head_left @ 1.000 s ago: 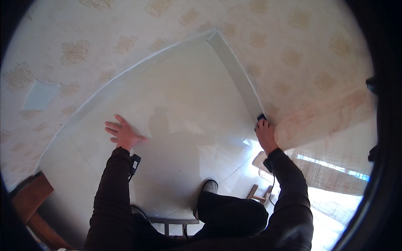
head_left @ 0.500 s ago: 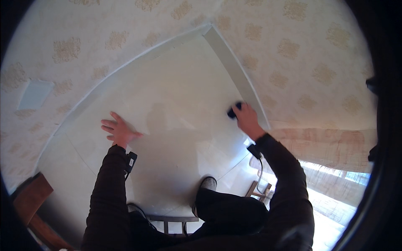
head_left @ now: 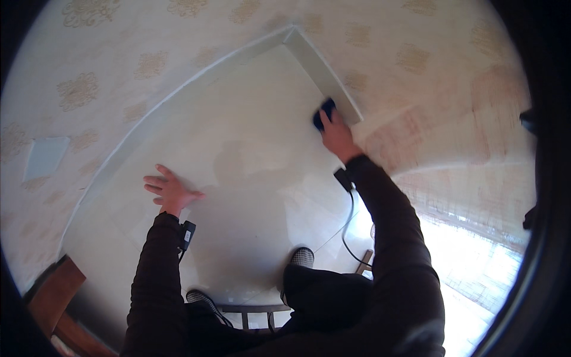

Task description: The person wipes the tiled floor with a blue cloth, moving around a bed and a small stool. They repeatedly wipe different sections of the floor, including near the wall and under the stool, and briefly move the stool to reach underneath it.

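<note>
My right hand point(head_left: 339, 137) is closed on a dark blue oblong block point(head_left: 324, 114), whose exact kind I cannot make out. It holds the block low by the skirting board point(head_left: 321, 74) on the right, near that board's end. On the left, my left hand point(head_left: 172, 190) is held out over the glossy cream floor point(head_left: 250, 107) with fingers spread and nothing in it. Whether its fingers touch the floor I cannot tell. Both forearms are in dark sleeves, and a small black device point(head_left: 188, 234) with a cable sits by the left wrist.
Patterned wallpaper walls point(head_left: 148, 65) meet at the far corner. A sheer curtain point(head_left: 440, 119) hangs at the right, with bright light below it. Brown wooden furniture point(head_left: 59, 291) stands at lower left. My checked shoe point(head_left: 302, 257) rests near a dark chair rail point(head_left: 253, 309).
My right hand has moved away from me and slightly left with the blue block, along the skirting. The left hand stays spread in nearly the same place. The view has shifted a little.
</note>
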`<state>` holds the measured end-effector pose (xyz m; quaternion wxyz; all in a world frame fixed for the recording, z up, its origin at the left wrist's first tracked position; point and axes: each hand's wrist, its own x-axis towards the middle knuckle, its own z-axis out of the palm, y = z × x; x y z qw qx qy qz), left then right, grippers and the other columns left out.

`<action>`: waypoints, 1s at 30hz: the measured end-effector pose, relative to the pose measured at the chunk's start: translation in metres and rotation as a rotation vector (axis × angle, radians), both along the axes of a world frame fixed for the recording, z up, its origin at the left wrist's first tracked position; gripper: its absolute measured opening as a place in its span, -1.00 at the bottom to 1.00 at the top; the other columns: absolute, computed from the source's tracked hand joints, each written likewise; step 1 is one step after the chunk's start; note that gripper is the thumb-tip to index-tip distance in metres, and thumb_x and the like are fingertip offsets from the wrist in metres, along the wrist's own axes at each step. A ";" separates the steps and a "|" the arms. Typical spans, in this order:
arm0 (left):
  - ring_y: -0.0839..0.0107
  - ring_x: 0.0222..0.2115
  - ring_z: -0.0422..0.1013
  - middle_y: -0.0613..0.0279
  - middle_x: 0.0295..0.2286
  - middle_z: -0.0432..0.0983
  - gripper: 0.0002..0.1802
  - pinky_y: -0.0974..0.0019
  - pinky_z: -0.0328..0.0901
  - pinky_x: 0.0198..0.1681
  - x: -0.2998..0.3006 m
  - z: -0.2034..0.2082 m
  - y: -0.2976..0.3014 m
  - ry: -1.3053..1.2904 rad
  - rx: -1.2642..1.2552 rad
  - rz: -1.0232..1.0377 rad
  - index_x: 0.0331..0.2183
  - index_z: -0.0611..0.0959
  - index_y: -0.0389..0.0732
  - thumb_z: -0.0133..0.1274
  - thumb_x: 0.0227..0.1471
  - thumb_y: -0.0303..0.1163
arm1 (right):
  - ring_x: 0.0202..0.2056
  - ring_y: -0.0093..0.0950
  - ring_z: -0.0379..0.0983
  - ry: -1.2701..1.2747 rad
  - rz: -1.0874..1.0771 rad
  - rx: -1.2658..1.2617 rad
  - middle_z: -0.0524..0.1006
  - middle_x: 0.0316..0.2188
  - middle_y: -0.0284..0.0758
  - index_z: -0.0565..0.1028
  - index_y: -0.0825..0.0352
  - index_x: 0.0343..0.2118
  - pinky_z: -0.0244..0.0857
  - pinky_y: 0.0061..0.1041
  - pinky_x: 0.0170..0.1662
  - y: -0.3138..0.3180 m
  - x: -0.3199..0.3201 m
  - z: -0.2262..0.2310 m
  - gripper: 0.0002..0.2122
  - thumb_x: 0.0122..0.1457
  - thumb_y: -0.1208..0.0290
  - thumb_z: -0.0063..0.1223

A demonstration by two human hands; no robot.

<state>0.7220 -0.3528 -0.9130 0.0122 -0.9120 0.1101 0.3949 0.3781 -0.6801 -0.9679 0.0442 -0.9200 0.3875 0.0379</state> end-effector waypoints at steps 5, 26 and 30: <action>-0.34 0.23 -0.72 -0.50 0.16 -0.78 0.65 -0.44 -0.31 0.18 -0.001 0.005 0.001 0.016 -0.030 0.010 0.23 -0.48 -0.23 0.51 -0.47 -0.14 | -0.02 0.08 0.33 0.307 -0.265 -0.007 0.37 -0.08 0.19 0.22 0.51 0.11 0.29 -0.12 -0.01 0.103 -0.173 -0.003 -0.46 0.08 0.37 -0.01; -0.43 0.21 -0.70 -0.58 0.15 -0.72 0.75 -0.55 -0.24 0.09 0.002 -0.018 0.014 -0.044 -0.094 -0.011 0.22 -0.52 -0.19 0.55 -0.61 -0.10 | 0.22 0.34 -0.23 -0.186 -0.535 0.136 -0.11 0.18 0.38 0.05 0.26 0.23 -0.36 0.20 0.24 0.026 0.070 -0.038 -0.26 -0.03 0.30 0.14; -0.41 0.22 -0.70 -0.57 0.16 -0.73 0.73 -0.52 -0.26 0.11 0.003 -0.018 0.013 -0.025 -0.064 -0.009 0.22 -0.52 -0.22 0.54 -0.57 -0.12 | 0.23 0.28 -0.21 -0.288 -0.333 0.165 -0.01 0.22 0.16 0.19 0.16 0.20 -0.17 0.20 0.21 -0.031 0.180 -0.026 -0.33 -0.03 0.23 0.14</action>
